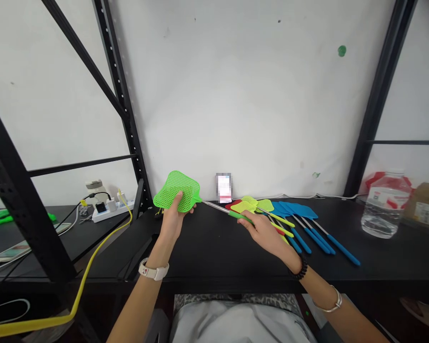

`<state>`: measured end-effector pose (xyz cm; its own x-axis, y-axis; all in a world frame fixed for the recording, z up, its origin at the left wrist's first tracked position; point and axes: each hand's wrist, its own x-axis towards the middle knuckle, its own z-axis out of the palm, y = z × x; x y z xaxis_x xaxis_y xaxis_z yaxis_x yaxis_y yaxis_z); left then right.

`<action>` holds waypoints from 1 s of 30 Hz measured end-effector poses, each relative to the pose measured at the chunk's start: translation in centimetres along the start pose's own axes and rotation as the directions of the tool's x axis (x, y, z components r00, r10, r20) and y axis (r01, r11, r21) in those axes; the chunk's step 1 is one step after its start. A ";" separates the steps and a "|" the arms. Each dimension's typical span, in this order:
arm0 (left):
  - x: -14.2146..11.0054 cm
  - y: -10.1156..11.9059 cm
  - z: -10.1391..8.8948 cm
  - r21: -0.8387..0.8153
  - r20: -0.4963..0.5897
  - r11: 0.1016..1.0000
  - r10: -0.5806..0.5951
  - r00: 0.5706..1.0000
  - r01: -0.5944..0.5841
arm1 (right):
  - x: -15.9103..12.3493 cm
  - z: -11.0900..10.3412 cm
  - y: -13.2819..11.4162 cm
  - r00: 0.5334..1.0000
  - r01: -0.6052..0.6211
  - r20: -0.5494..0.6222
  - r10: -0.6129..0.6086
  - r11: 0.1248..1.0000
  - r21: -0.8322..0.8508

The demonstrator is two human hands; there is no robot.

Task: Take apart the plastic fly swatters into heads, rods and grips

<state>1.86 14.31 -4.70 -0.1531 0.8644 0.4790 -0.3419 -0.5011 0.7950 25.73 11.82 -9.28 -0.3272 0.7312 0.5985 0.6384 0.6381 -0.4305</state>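
Note:
A green fly swatter (pixel 174 186) with a perforated head and a thin metal shaft is held across both hands above the black table. My left hand (pixel 174 216) grips its head, thumb on the front face and fingers behind. The fingers of my right hand (pixel 264 231) are wrapped round its green handle. Behind and right of that hand, several blue fly swatters (pixel 302 209) lie fanned out, handles toward me. Among them are yellow fly swatters (pixel 248 204) and a red fly swatter (pixel 232 205), partly covered.
A phone (pixel 224 187) leans upright against the wall. On the right stand a large clear water bottle (pixel 382 216) and a cardboard box (pixel 426 207). A power strip (pixel 112 211) and a yellow cable (pixel 93 271) are on the left, near the black rack post (pixel 28 200).

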 end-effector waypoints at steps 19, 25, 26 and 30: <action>-2.4 -3.2 3.0 0.216 0.349 0.974 -0.139 0.927 0.065 | -0.4 2.9 -1.9 0.894 -0.407 0.448 0.014 0.444 0.798; -1.5 -3.1 2.1 0.126 0.238 0.987 -0.126 0.963 0.098 | -0.4 3.2 -1.5 0.934 -0.306 0.357 0.023 0.565 0.766; -1.1 -2.9 1.7 0.097 0.211 0.990 -0.118 0.970 0.099 | -0.5 3.2 -1.5 0.940 -0.287 0.341 0.018 0.584 0.760; -0.2 -1.8 0.1 0.071 0.154 0.992 -0.114 0.982 0.104 | -0.5 3.2 -1.7 0.949 -0.251 0.316 0.010 0.629 0.736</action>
<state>2.63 15.00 -6.17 0.0311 0.8990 0.4369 -0.2894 -0.4103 0.8648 22.58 11.13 -11.06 -0.5244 0.7761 0.3503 -0.0292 0.3947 -0.9183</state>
